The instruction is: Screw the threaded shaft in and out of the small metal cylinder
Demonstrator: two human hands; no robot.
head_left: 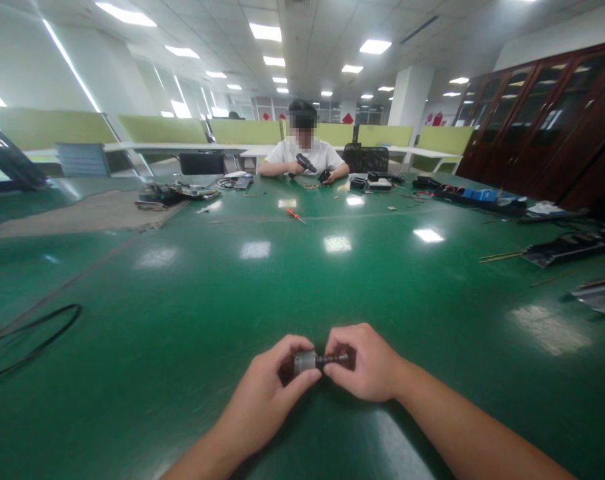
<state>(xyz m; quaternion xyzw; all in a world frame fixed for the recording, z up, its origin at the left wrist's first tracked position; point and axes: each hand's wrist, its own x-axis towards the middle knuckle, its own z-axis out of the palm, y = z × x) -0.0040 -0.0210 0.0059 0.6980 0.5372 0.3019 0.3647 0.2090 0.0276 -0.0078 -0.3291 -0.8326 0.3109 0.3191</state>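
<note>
In the lower middle of the head view, a short grey metal cylinder (305, 362) lies level, with a dark ridged shaft (332, 360) pointing right out of it. It looks like a small motor part; its exact kind I cannot make out. My left hand (277, 380) is closed around the cylinder, thumb below and index finger above. Curled round the shaft, my right hand (367, 363) pinches it close to the cylinder. The fingers of the right hand partly hide the shaft's far end. Both hands are just over the green tabletop (222, 300).
Across the table a person (305, 143) holds a dark power tool (306, 163). An orange screwdriver (295, 215) lies mid-table. Electronic scrap (175, 193) is at back left, black housings (572, 247) at right, a black cable (47, 340) at left.
</note>
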